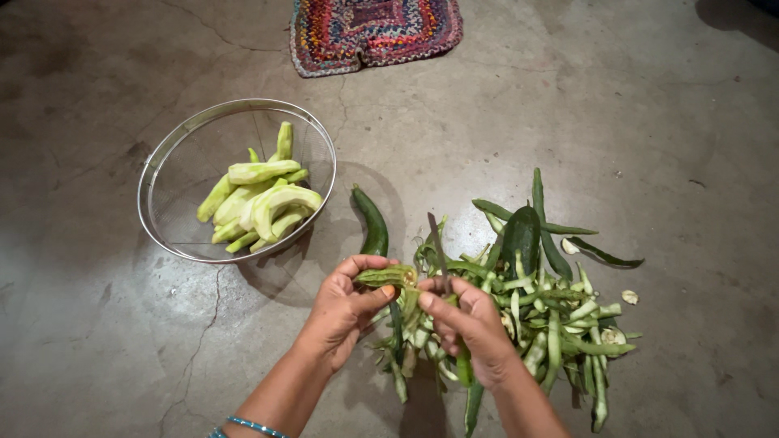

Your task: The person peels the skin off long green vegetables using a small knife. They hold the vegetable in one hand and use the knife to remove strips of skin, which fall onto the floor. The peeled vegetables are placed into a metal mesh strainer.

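A bare grey concrete floor (568, 105) with thin cracks fills the view, and a multicoloured braided rug (375, 32) lies at its top edge. At the left stands a round wire-mesh metal strainer basket (162, 158) holding a heap of pale green peeled gourd pieces (260, 203). Just right of the basket, a whole dark green unpeeled gourd (372, 221) lies on the floor, pointing down toward the hands. Below it, the left hand (345, 312), with a blue bangle (253, 426) on its wrist, is curled closed around a short ridged green gourd piece (388, 277), pinched between thumb and fingers at the hand's upper right. Just beside it, the right hand (466, 324) is closed around a slim knife (439, 243), whose blade rises above the fingers; the gourd piece's cut end sits close to the blade. Under and to the right of both hands spreads a heap of dark green peel strips (560, 324), with a few cut end slices (630, 297) at its edge.
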